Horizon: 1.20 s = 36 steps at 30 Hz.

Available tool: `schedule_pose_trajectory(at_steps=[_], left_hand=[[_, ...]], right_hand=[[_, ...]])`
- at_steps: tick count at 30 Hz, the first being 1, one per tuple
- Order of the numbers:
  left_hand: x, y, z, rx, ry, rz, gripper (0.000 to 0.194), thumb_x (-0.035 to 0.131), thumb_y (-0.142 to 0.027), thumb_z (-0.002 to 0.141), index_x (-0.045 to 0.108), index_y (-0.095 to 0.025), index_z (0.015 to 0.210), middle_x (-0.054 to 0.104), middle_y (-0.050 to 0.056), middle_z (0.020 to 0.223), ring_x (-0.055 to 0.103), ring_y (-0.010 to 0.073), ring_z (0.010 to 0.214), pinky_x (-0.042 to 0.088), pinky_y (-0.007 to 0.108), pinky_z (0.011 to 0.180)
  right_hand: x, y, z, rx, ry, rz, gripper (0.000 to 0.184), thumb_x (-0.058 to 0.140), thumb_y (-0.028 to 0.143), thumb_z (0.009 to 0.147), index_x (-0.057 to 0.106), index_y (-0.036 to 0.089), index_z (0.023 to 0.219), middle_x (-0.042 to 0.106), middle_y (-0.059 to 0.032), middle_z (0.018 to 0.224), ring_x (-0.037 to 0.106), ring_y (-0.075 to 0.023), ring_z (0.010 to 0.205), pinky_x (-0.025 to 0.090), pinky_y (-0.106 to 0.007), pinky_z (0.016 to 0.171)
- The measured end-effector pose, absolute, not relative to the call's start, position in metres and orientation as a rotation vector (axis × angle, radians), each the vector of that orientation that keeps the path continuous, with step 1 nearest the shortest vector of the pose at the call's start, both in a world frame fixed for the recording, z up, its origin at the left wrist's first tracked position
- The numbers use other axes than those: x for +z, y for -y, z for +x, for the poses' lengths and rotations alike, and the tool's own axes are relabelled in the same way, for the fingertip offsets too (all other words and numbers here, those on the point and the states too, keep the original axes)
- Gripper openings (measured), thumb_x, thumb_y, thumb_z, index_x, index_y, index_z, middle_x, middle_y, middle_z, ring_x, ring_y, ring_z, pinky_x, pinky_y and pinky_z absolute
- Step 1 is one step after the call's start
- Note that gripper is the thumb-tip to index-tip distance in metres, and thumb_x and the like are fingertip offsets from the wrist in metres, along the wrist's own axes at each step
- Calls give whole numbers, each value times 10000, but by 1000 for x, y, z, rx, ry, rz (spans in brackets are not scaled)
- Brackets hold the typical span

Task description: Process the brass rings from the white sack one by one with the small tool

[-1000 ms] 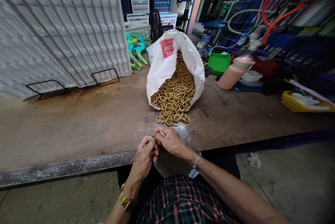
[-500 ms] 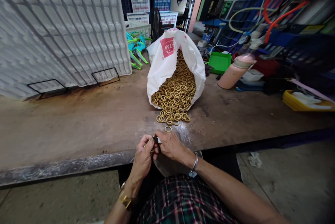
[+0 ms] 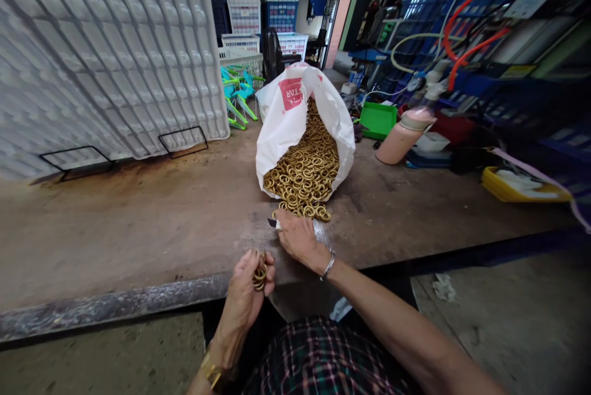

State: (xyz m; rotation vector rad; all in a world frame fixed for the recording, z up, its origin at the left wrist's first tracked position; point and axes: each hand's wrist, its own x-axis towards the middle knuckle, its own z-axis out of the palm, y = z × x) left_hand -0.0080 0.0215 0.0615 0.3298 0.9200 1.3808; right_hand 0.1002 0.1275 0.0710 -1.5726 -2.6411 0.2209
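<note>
My left hand (image 3: 249,281) is closed round several brass-coloured rings (image 3: 260,277), held just over the table's front edge. My right hand (image 3: 300,238) reaches forward to the loose rings in front of the bag, its fingertips at the nearest ones. Pinched in that hand is a small blade (image 3: 271,223), dark at the tip and white where the fingers grip it. Whether the fingers also touch a ring cannot be made out. Behind, a white plastic bag (image 3: 281,130) with a red print lies open towards me, and a heap of rings (image 3: 309,164) spills from it.
The brown table (image 3: 138,223) carries stacked white ribbed trays (image 3: 115,44) at left, propped by black wire stands (image 3: 183,141). Green-blue plastic pieces (image 3: 237,96) lie behind. To the right are a green tray (image 3: 378,119), a pink bottle (image 3: 401,136) and a yellow tray (image 3: 521,189).
My hands have come apart. The right moved forward to the loose rings with the blade; the left stays near the edge, its rings now showing. The view has shifted slightly.
</note>
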Motion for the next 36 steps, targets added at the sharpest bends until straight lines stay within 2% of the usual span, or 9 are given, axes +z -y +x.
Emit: schedule_pose_trajectory(at_steps=[3,7,12,16,20,25,28,31,36], left_hand=[[56,-24,-12,1391,-913,221,213,632,-311,746,477,-166,758,580,10,733,498,72,536,328,153,422],[53,-23,-17,1371,-865,130,267,684,-253,688,525,-178,889,571,0,698,507,81,537,335,152,415],[52,-29,-19,1381,-849,24,259,732,-203,613,534,-143,768,575,15,716,541,95,587,380,156,429],[52,-35,-15,1390,-942,80,286,745,-188,591,510,-157,751,581,6,712,546,94,583,395,157,428],[53,-39,-5,1462,-1031,194,349,742,-295,608,530,-173,857,528,-40,603,471,66,486,315,133,366],[51,-38,5,1509,-1149,377,374,696,-390,651,556,-152,903,553,-16,687,413,45,478,273,128,360],[48,-38,6,1501,-1257,424,333,669,-412,670,556,-150,840,541,-21,653,406,49,472,273,137,373],[45,-37,3,1471,-1442,605,271,617,-413,714,573,-151,771,516,-28,585,428,68,480,311,164,417],[46,-36,0,1494,-1728,1138,164,579,-316,741,637,-164,746,609,15,686,527,127,652,410,237,647]], right_hand=[[70,-139,93,148,2660,-1622,236,403,210,848,451,185,1077,631,-99,932,614,-222,785,395,-283,625],[66,-147,86,120,2687,-1648,185,375,203,863,497,164,998,641,-116,838,618,-232,803,407,-288,626],[58,-146,90,181,2577,-1596,175,435,163,800,529,186,947,642,-77,791,608,-206,715,381,-267,604],[53,-136,96,573,2300,-1356,118,447,192,798,556,185,842,622,-25,728,569,-144,673,372,-230,623],[52,-117,97,1134,1869,-1186,144,429,259,816,541,184,767,554,31,595,512,-98,573,384,-196,584],[55,-101,98,1405,1666,-1133,155,488,320,791,524,180,736,542,45,568,494,-89,538,389,-196,547],[58,-99,100,1423,1726,-1103,181,478,324,804,522,173,714,544,42,565,490,-87,541,383,-194,551],[61,-100,104,1285,1855,-1114,210,453,329,825,541,172,718,520,42,574,463,-84,558,357,-192,561],[63,-102,106,1115,1942,-1167,218,461,342,811,520,176,683,440,54,578,389,-81,554,292,-191,527]])
